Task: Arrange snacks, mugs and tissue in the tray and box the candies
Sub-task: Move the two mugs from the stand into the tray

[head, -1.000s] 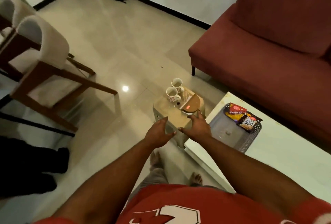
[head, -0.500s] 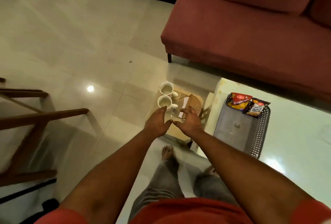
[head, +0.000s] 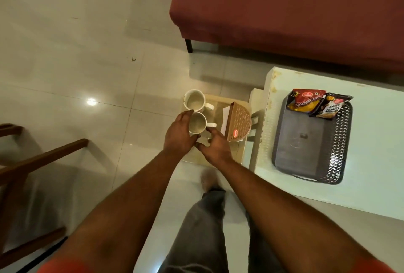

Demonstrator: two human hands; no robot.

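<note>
Two white mugs stand on a small beige stool (head: 237, 152): the far mug (head: 194, 103) and the near mug (head: 197, 122). My left hand (head: 178, 136) curls around the near mug's left side, thumb under its front. My right hand (head: 215, 147) lies just right of it with fingers apart, its fingertips by the mug's handle. A brown half-round tissue holder (head: 239, 120) with white tissues stands on the stool's right side. On the white table, a grey tray (head: 306, 148) holds a yellow snack packet (head: 302, 103) and a peanuts packet (head: 331, 107) at its far end. No candies are visible.
A red sofa (head: 284, 10) fills the back right. The white table (head: 376, 185) stands right of the stool. Wooden chair legs (head: 43, 159) cross the floor at the left. My trouser leg and bare foot (head: 207, 182) are below the stool.
I have leaned in over the stool and both hands have reached forward. The left hand now wraps the near mug; the right hand has come up beside its handle.
</note>
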